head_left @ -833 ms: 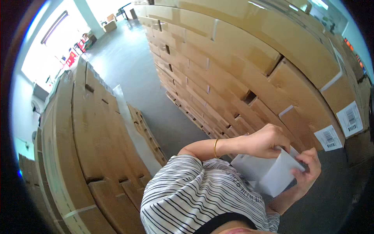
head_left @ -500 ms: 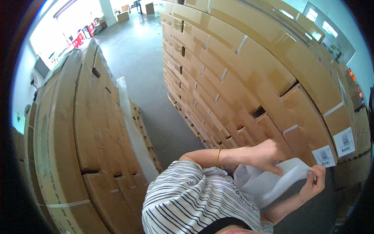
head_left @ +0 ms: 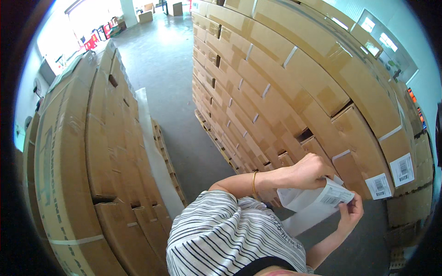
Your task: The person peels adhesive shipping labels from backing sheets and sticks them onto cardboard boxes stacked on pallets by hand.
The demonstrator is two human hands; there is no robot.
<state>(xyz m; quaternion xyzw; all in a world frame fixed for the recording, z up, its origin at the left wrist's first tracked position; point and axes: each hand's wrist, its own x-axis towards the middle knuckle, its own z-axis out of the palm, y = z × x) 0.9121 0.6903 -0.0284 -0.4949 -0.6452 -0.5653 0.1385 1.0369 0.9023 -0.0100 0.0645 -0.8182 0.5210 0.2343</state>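
A white strip of barcode labels (head_left: 304, 220) hangs in folds in front of my striped shirt, between both hands. My left hand (head_left: 311, 171), a gold bangle on its wrist, is closed with the fingertips pinching the strip's upper edge. Held between thumb and fingers of my right hand (head_left: 352, 209) is the strip's right edge. A printed label (head_left: 332, 198) faces up between the hands. Whether its corner is peeled from the backing I cannot tell. Just beyond the hands, a similar label (head_left: 380, 186) is stuck on a carton, with another label (head_left: 402, 169) on the adjacent carton.
A tall stack of brown cartons (head_left: 276, 87) on a wooden pallet (head_left: 216, 140) rises ahead and to the right. Another carton stack (head_left: 113, 152) stands at left, a white sheet (head_left: 159, 152) along its side. Grey floor (head_left: 179, 124) runs between them.
My right hand has moved left and slightly down, closer to my left hand. My left hand has risen a little. The strip has turned, and a printed label now shows.
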